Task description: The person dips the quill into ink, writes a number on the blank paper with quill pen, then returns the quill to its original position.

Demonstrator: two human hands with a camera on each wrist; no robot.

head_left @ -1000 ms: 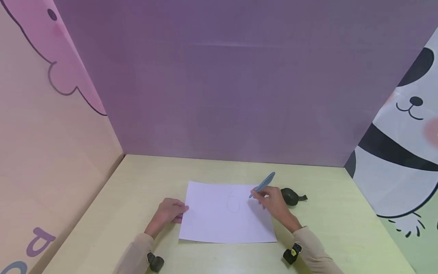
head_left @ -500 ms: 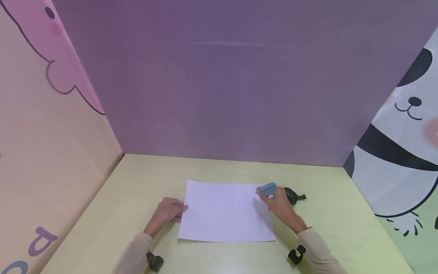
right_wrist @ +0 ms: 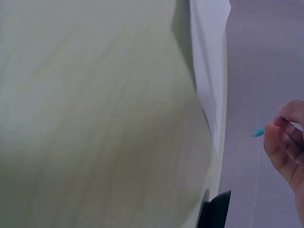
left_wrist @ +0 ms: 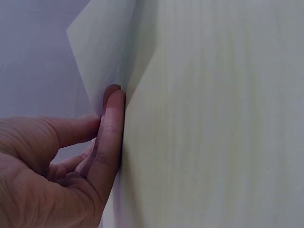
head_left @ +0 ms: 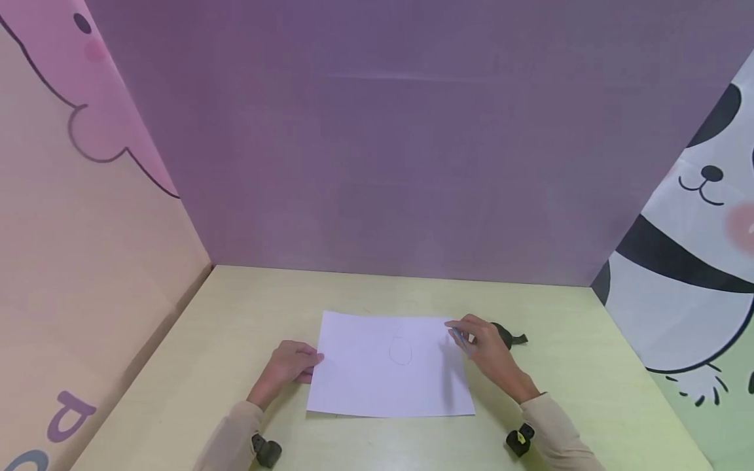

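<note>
Paper sheet (head_left: 377, 373) lies centred on the near tabletop (head_left: 235, 314), its left edge pressed by the left hand (head_left: 290, 366). Right hand (head_left: 483, 343) pinches a blue pen (head_left: 457, 336) over the right edge; weak pressure could let the sheet skid.

One sheet of paper (head_left: 377, 373), one blue pen (head_left: 457, 336), one dark object (head_left: 506, 336) and two hands lie on one table (head_left: 565, 366).
</note>
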